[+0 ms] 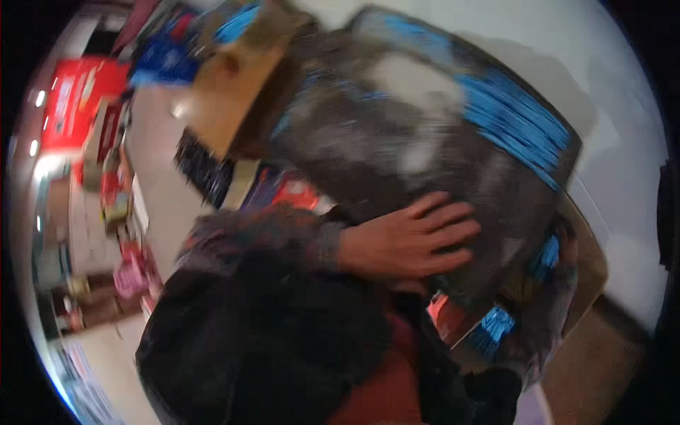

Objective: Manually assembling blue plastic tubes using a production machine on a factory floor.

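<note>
My left hand [418, 237] has its fingers spread over a large dark grey, flat-looking thing [489, 198], palm down, and appears to rest on its near part. Motion blur hides what that thing is. Bright blue strips [513, 117] lie in a bundle along its far right side, and a pale patch [418, 81] shows near its middle. My right hand [564, 244] is in shadow by the right edge of the dark thing, close to a small blue piece [545, 255]. Its fingers are too dark and blurred to read.
A brown cardboard box [237, 92] stands left of the dark thing. Another blue bundle [496, 326] lies low on the right, near a brown carton [588, 361]. A white wall [609, 106] rises at the right. Shelves with goods and a red sign [81, 103] are at far left.
</note>
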A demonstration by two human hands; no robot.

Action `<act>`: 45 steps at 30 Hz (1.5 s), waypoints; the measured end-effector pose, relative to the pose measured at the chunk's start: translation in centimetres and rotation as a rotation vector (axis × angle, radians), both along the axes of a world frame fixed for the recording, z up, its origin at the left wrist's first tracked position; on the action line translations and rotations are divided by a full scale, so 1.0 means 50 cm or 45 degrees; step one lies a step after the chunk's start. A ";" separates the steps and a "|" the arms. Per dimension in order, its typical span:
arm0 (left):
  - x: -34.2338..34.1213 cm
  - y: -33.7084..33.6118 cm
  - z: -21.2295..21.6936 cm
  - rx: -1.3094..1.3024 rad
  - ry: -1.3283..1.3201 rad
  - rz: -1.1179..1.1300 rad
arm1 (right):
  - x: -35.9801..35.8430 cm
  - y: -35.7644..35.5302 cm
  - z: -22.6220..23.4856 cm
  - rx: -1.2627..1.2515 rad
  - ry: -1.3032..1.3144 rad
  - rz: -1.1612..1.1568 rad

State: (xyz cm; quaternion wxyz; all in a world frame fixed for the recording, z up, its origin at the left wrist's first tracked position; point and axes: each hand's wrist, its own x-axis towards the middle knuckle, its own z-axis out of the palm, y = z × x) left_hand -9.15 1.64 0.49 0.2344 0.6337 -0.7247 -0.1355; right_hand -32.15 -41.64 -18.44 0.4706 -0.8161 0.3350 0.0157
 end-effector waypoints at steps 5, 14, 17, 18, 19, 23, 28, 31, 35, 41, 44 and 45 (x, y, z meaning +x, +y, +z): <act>0.024 0.082 -0.009 -0.649 0.233 0.109 | 0.044 0.258 0.212 -0.157 -0.267 -0.161; 0.214 0.588 -0.081 -0.586 -0.188 1.727 | 0.108 0.527 0.350 -0.309 -0.260 -0.442; 0.230 0.744 -0.162 -0.295 -0.461 2.133 | 0.112 0.520 0.341 -0.320 -0.269 -0.387; 0.238 0.760 -0.173 -0.295 -0.448 2.144 | 0.110 0.517 0.340 -0.322 -0.270 -0.379; 0.246 0.773 -0.184 -0.123 -0.473 2.187 | 0.111 0.517 0.334 -0.323 -0.271 -0.373; 0.276 0.792 -0.207 0.398 -0.535 2.248 | 0.111 0.516 0.322 -0.323 -0.277 -0.382; 0.301 0.789 -0.208 0.528 -0.515 2.123 | 0.111 0.514 0.315 -0.303 -0.290 -0.436; 0.312 0.790 -0.247 0.389 -0.353 2.198 | 0.110 0.520 0.315 -0.178 -0.346 -0.461; 0.303 0.792 -0.280 0.263 -0.406 2.230 | 0.119 0.522 0.317 -0.098 -0.400 -0.467; 0.295 0.781 -0.264 0.128 -0.408 2.217 | 0.109 0.521 0.305 -0.185 -0.381 -0.540; 0.298 0.785 -0.243 0.050 -0.212 2.271 | 0.102 0.513 0.302 -0.202 -0.364 -0.540; 0.298 0.790 -0.234 -0.012 -0.049 2.325 | 0.101 0.509 0.302 -0.179 -0.366 -0.515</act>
